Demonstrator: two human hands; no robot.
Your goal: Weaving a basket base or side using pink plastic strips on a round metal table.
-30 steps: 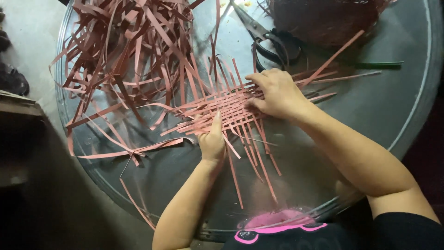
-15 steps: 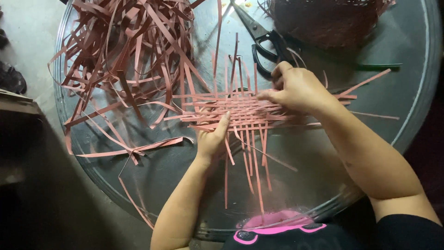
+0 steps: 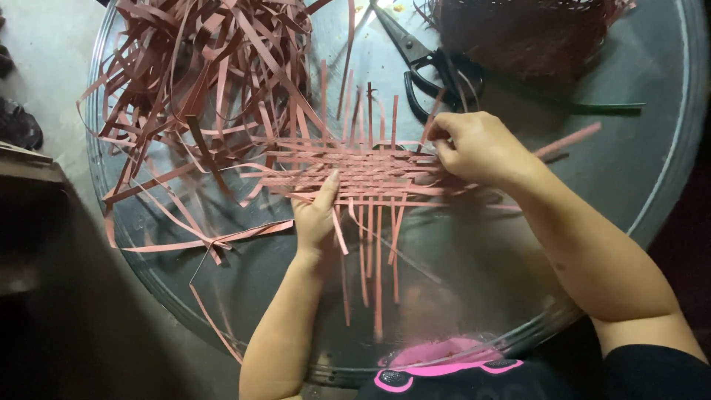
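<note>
woven mat (image 3: 370,167): flat, thin pinkish-red strips, matt, like paper or split cane; material cannot be told surely.
loose strips (image 3: 200,81): the same matt stuff, curled and springy, heaped at the table's far left edge.
table (image 3: 637,185): round, smooth grey metal with a dull sheen.
scissors (image 3: 422,63): bare metal blades, glossy black handles.
basket (image 3: 518,30): reddish woven strips, rough-looking.

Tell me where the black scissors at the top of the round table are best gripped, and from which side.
Probably by the loop handles of the black scissors. They point toward the person, just above the right hand, with open finger holes. The blades point away toward the table's far edge, so coming from the near side avoids the tips. The woven mat under the left hand lies clear of them.
</note>
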